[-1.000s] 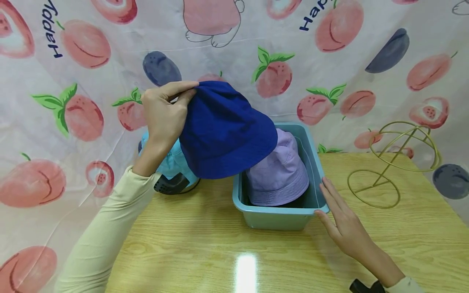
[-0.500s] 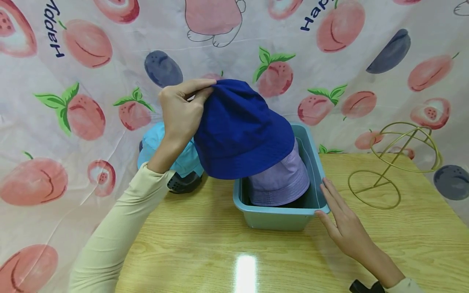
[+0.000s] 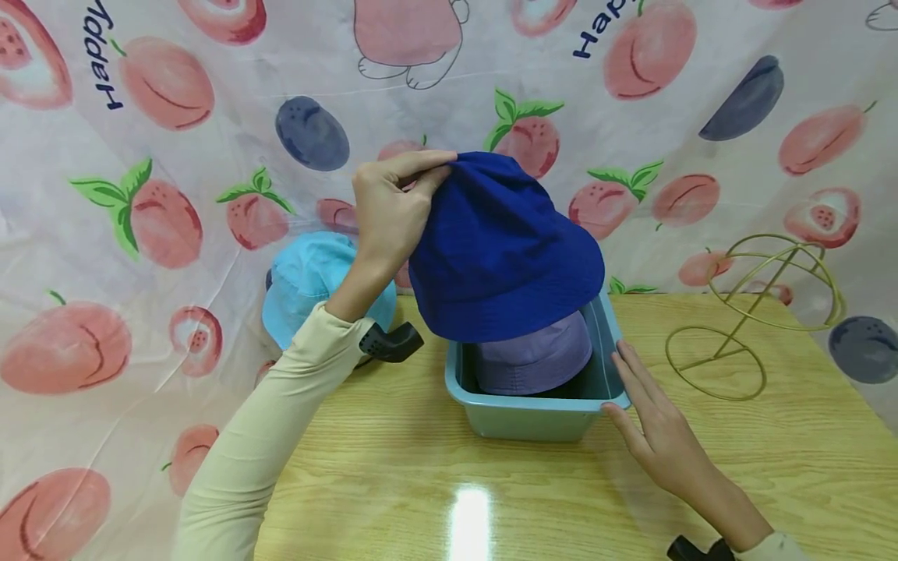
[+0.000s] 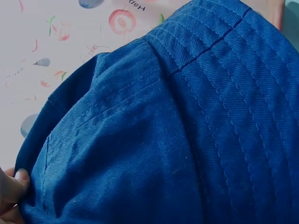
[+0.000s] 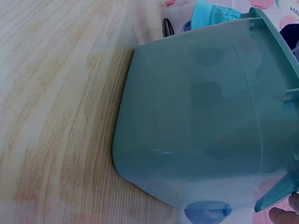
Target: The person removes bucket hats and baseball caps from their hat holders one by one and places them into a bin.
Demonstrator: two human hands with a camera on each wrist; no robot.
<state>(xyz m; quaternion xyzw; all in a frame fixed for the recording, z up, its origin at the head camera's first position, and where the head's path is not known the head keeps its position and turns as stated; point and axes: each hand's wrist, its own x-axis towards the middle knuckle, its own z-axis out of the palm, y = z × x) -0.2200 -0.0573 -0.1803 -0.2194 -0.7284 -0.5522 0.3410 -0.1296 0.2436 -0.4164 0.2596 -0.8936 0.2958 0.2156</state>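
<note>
My left hand (image 3: pixel 394 204) pinches the crown of a dark blue bucket hat (image 3: pixel 505 249) between thumb and fingers. The hat hangs brim down above a teal plastic bin (image 3: pixel 536 421), in front of its back part. In the left wrist view the stitched blue fabric (image 4: pixel 126 140) fills most of the picture, with fingertips at its left edge. Inside the bin sits a lilac bucket hat (image 3: pixel 536 358), its top hidden behind the blue one. My right hand (image 3: pixel 659 428) touches the bin's front right corner with fingers extended.
A light blue hat (image 3: pixel 309 273) stands at the back left, partly behind my left forearm. To the right of the bin is a gold wire stand (image 3: pixel 737 335) with rings. A fruit-print cloth (image 3: pixel 435 109) hangs behind the wooden table (image 3: pixel 393 467).
My left hand has carried the blue hat to the right, over the bin, covering more of the lilac hat. More of the light blue hat shows. The right hand stays at the bin's corner.
</note>
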